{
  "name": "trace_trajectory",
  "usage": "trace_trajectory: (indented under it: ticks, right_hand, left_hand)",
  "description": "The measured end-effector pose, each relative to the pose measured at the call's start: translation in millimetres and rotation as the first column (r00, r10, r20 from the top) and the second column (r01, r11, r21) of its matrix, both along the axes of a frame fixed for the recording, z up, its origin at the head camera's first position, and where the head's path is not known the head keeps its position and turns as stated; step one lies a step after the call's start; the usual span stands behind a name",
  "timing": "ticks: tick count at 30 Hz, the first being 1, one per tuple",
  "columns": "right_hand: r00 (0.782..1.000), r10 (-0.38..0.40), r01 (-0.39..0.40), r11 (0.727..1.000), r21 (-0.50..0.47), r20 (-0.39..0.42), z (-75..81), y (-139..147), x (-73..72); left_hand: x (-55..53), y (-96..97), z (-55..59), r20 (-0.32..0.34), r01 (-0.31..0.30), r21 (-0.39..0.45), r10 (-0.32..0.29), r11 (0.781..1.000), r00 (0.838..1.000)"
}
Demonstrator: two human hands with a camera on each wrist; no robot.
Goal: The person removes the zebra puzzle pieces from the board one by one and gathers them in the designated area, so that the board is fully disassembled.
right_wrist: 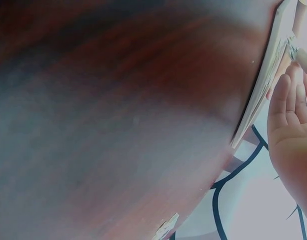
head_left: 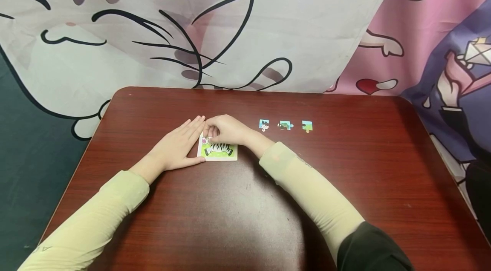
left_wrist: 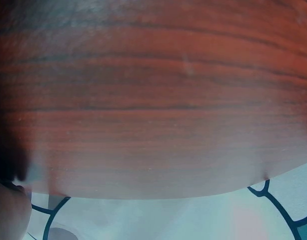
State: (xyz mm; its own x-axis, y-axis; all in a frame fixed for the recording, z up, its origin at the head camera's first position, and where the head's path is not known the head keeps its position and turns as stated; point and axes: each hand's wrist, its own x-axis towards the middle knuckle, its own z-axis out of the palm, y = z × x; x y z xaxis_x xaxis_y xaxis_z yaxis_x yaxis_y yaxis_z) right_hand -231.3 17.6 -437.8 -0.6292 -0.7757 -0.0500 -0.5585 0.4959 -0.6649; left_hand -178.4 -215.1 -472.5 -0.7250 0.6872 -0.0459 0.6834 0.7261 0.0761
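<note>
A small jigsaw puzzle (head_left: pixel 220 151) with a zebra on green grass lies in a pale-edged board on the table. Flat beside its left edge rests my left hand (head_left: pixel 177 145), fingers extended past the upper left corner and thumb at the lower left corner. My right hand (head_left: pixel 226 129) covers the upper part of the puzzle, its fingers curled and pinching a small puzzle piece at the upper left, mostly hidden by the fingertips. From the right wrist, the board (right_wrist: pixel 263 75) shows edge-on, with the right hand's fingers (right_wrist: pixel 288 100) bent above it.
Three loose puzzle pieces lie in a row to the right: one with black and white marks (head_left: pixel 264 125), one with green and blue (head_left: pixel 285 125), another with a tab below (head_left: pixel 307 126). A cartoon cloth (head_left: pixel 307 28) hangs behind the brown table (head_left: pixel 230 215).
</note>
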Motion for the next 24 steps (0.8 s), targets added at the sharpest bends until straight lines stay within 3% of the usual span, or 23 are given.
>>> trace_trajectory:
  ticks: [17,24]
  right_hand:
    - [1.0,0.003,-0.003,1.0,-0.007,-0.003,1.6,1.3,1.1]
    - [0.999,0.029,-0.028,0.999,-0.02,0.047,1.0,1.0,1.6]
  left_hand:
    - [-0.5,-0.2,-0.8,-0.009,0.006,0.009,-0.006,1.0,1.0]
    - [-0.3,-0.2,-0.9,-0.011,0.007,0.015,-0.007,1.0,1.0]
